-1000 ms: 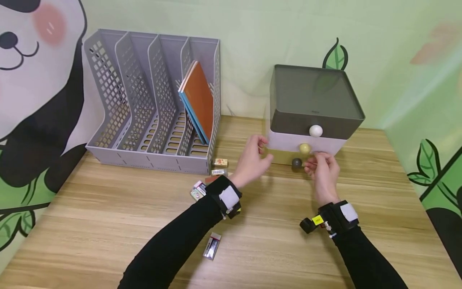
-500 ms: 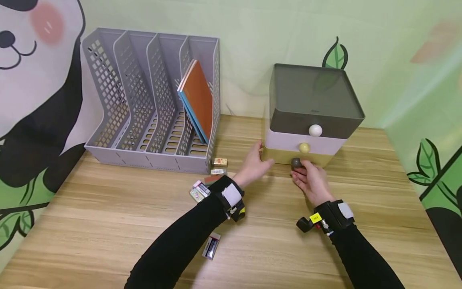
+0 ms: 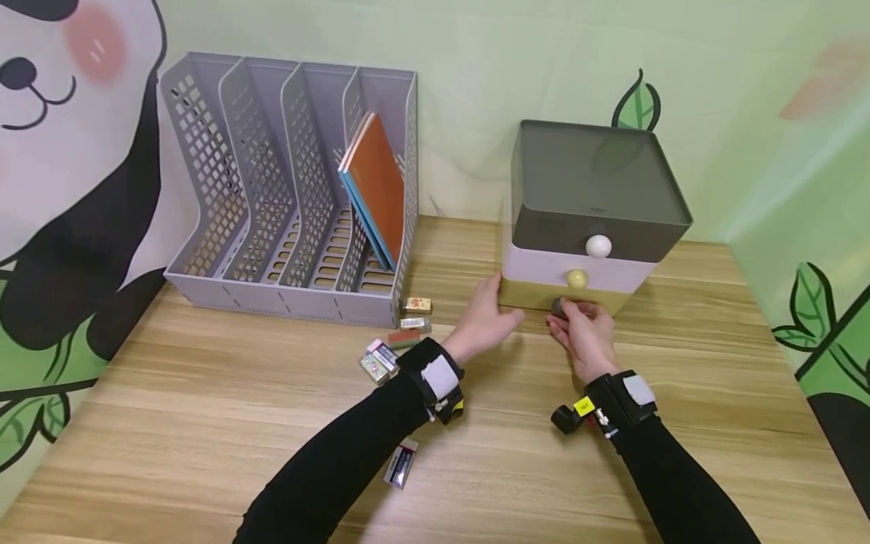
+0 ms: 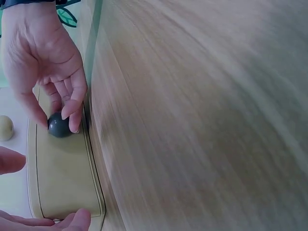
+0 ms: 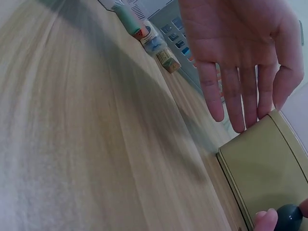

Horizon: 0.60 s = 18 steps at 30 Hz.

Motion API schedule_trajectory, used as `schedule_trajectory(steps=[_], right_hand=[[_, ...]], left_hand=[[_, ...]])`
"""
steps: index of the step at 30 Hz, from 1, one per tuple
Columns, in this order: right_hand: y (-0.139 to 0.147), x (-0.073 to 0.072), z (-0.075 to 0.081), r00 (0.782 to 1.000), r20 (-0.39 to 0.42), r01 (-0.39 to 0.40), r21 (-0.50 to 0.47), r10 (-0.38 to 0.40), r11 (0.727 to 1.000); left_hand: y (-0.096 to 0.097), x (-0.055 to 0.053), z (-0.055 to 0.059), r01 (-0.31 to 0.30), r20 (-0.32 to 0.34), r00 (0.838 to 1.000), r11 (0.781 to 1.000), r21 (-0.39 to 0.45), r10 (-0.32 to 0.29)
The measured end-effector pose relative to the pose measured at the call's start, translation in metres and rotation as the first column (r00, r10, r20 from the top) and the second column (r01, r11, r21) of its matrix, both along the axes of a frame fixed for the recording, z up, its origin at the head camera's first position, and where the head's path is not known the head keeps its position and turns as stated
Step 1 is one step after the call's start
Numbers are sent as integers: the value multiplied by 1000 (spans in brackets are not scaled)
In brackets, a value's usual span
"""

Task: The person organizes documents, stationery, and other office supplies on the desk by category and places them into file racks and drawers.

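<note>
A three-tier drawer box [image 3: 601,170] stands at the back right, grey on top, pale in the middle and mustard yellow at the bottom. My right hand [image 3: 590,336] pinches the dark round knob [image 4: 58,126] of the yellow bottom drawer [image 4: 65,173] between thumb and fingers. On the box's left, my left hand [image 3: 484,321] has its fingers stretched out. Their tips touch the lower left corner of the box, as the right wrist view shows with the left hand [image 5: 240,57] at the yellow drawer's edge. All drawers look closed.
A grey slotted file rack [image 3: 292,298] stands at the back left, with orange and blue notebooks [image 3: 374,193] in its right slot. Several small erasers [image 3: 404,338] lie by its front right corner. One more eraser [image 3: 401,463] lies beside the left forearm.
My right hand has moved left from beside the dark knob and now grips it. The left hand has shifted slightly, from near the box's left side to touching its lower corner.
</note>
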State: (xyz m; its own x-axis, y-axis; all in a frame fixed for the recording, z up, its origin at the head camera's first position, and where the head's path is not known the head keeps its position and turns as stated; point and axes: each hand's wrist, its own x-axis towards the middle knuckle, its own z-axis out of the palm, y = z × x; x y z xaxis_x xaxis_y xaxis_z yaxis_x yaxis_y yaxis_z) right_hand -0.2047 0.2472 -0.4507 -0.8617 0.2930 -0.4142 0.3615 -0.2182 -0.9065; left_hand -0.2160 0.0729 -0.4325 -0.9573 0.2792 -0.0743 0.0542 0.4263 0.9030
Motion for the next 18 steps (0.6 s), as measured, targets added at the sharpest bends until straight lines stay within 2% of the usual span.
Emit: schedule_trajectory(steps=[12, 15, 18], right_hand=[[0, 11, -1, 1000, -17, -19, 133, 21, 991], [2, 17, 0, 999, -22, -43, 179, 48, 983], [4, 26, 1, 995, -26, -84, 245, 93, 966]], left_hand=[[-11, 8, 2, 56, -14, 998, 998, -14, -56], [-14, 13, 4, 83, -30, 996, 993, -82, -86], [-17, 18, 7, 110, -60, 991, 976, -188, -123]])
